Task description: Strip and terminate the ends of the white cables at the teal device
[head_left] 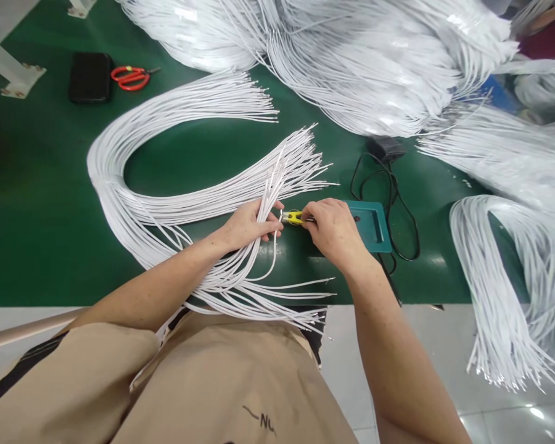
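Note:
My left hand [254,223] is closed around several white wires [269,196], which fan upward past the thumb. My right hand [333,229] grips a small tool with a yellow handle and a metal tip [293,217], which looks like pliers. Its tip meets a wire end beside my left fingertips; the exact contact is too small to make out. A large bundle of white wires [115,154] curves in a C on the green table [37,203]. More loose ends spread below my left hand, past the table's front edge. A teal tray [380,228] lies just beyond my right hand.
Red-handled scissors [130,78] and a black box [90,77] lie at the upper left, near a white metal leg [21,71]. Large wire heaps [351,68] cover the back. A black adapter [385,148] trails its cord. Another wire bundle [485,277] hangs over the right edge.

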`<control>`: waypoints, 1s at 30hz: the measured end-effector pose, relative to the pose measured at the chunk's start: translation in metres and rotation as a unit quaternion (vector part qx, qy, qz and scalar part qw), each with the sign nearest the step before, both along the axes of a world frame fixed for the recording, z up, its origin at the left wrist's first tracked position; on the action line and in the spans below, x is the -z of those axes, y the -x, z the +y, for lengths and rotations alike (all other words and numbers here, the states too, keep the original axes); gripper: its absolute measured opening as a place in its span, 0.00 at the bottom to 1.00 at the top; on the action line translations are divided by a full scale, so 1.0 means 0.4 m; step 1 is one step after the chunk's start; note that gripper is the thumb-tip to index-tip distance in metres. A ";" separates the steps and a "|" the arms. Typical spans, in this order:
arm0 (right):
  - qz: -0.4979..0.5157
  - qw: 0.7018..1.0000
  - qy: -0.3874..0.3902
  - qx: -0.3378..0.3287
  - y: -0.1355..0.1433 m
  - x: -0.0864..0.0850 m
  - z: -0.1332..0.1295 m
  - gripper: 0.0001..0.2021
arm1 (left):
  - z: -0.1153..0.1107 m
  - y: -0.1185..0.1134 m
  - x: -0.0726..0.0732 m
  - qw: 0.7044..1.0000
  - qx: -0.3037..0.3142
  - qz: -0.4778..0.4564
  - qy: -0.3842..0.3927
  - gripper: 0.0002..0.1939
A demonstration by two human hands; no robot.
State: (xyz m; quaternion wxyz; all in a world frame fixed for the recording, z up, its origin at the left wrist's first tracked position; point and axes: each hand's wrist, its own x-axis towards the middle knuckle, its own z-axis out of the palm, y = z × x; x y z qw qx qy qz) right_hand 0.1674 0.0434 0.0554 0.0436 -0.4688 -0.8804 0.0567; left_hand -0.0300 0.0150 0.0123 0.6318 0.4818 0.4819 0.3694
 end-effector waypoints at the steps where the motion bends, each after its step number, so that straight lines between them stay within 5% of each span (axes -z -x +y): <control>1: 0.001 1.000 -0.002 -0.005 -0.001 0.003 0.002 0.06 | 0.001 -0.001 0.002 1.000 -0.003 0.006 -0.002 0.22; 12: -0.010 1.000 -0.022 0.001 -0.006 0.003 -0.006 0.09 | 0.006 -0.013 0.033 0.997 -0.011 0.074 -0.028 0.21; 18: -0.010 0.974 -0.156 0.164 -0.050 0.035 -0.030 0.18 | 0.011 -0.004 0.032 0.999 0.002 0.045 -0.003 0.23; 23: -0.003 0.971 -0.167 0.174 -0.052 0.047 -0.030 0.19 | 0.011 0.011 0.012 0.999 -0.005 0.031 0.001 0.25; 26: 0.069 0.980 -0.152 0.106 -0.012 0.024 -0.066 0.17 | 0.009 0.016 -0.002 1.000 -0.004 -0.005 0.005 0.28; 30: 0.083 0.983 -0.059 -0.152 0.075 0.012 -0.161 0.12 | 0.007 0.017 -0.010 0.999 0.020 -0.039 0.015 0.20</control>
